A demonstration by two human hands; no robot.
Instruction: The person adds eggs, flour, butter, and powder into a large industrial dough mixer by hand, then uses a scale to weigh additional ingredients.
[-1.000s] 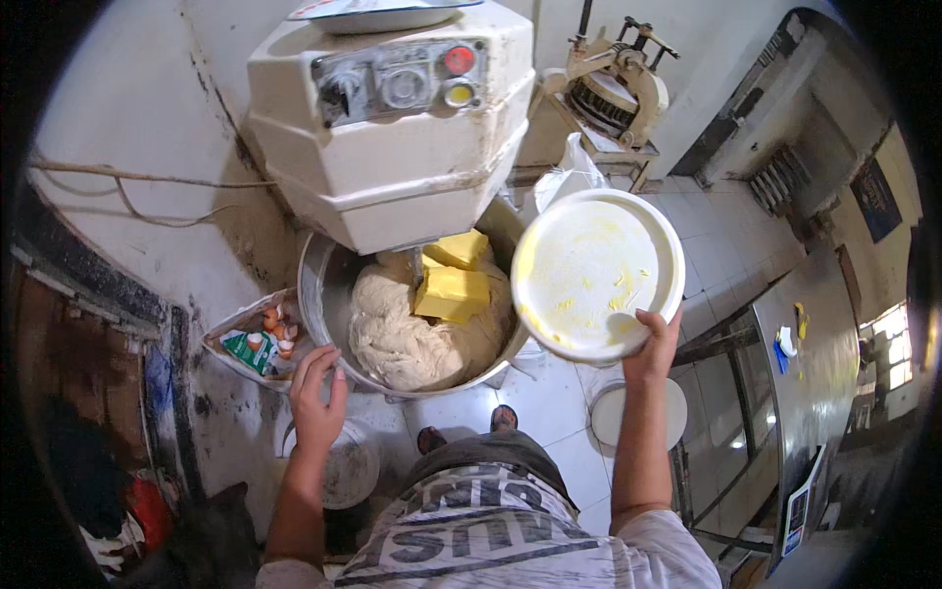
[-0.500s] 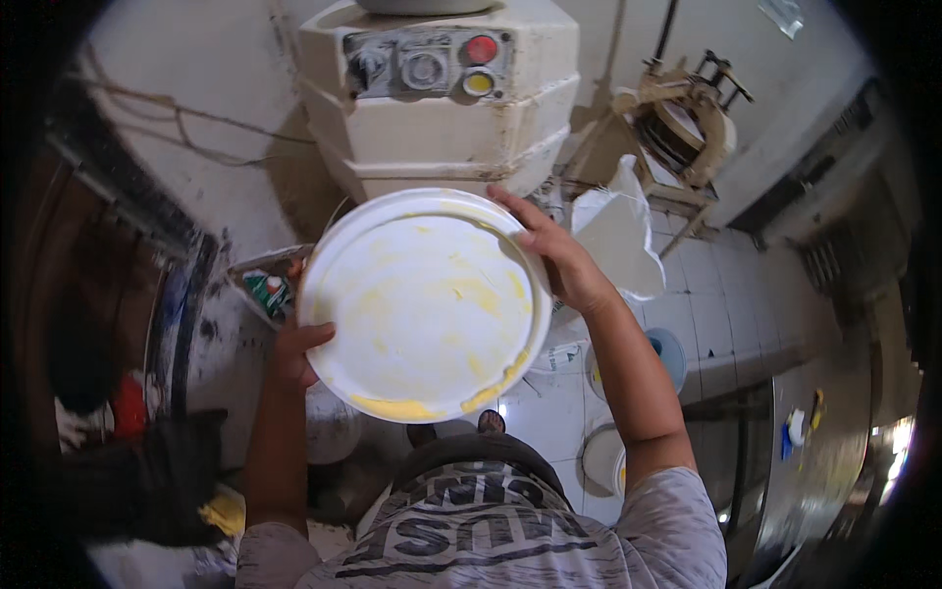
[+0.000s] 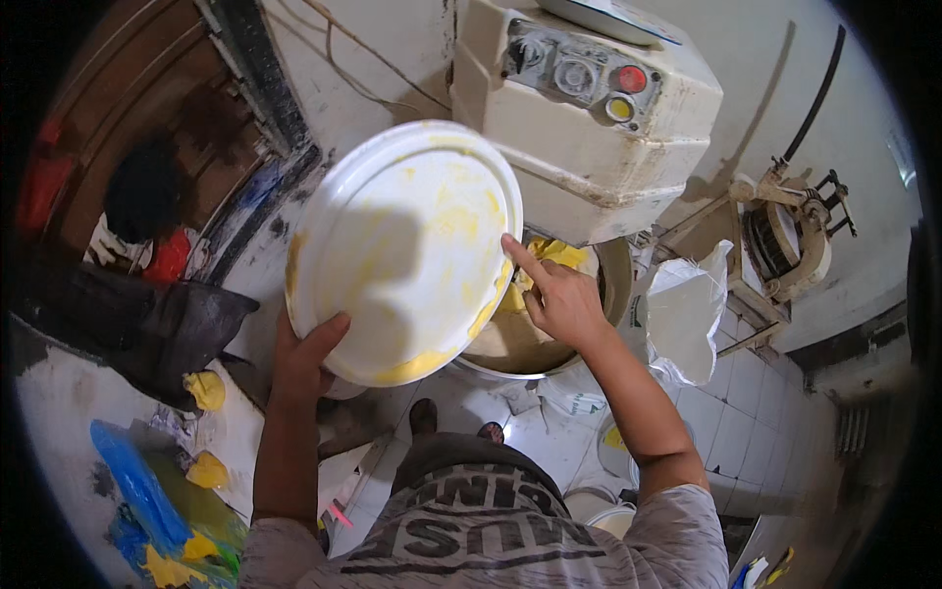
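A round white plastic lid [image 3: 442,245], smeared with yellow paste that lies thickest along its lower and right rim, is held up tilted before me. My left hand [image 3: 306,358] grips its lower left edge, thumb on the face and the other fingers hidden behind. At the right rim, the outstretched index finger of my right hand [image 3: 561,299] touches the paste, while its other fingers are loosely bent and hold nothing. Partly behind the lid stands a large metal mixing bowl [image 3: 616,285] with pale powder or dough and yellow lumps [image 3: 559,252] in it.
A cream mixer [image 3: 599,147] with control knobs and buttons rises behind the bowl. An opened white sack [image 3: 684,319] stands to the bowl's right, near a hand-levered machine [image 3: 790,240]. At lower left lie a blue plastic bag [image 3: 142,486] and yellow lumps. A bucket [image 3: 616,452] stands right.
The lid has swung left and tilted, uncovering the bowl. My right hand has let go of its edge and now touches the rim with one finger. The view has turned left.
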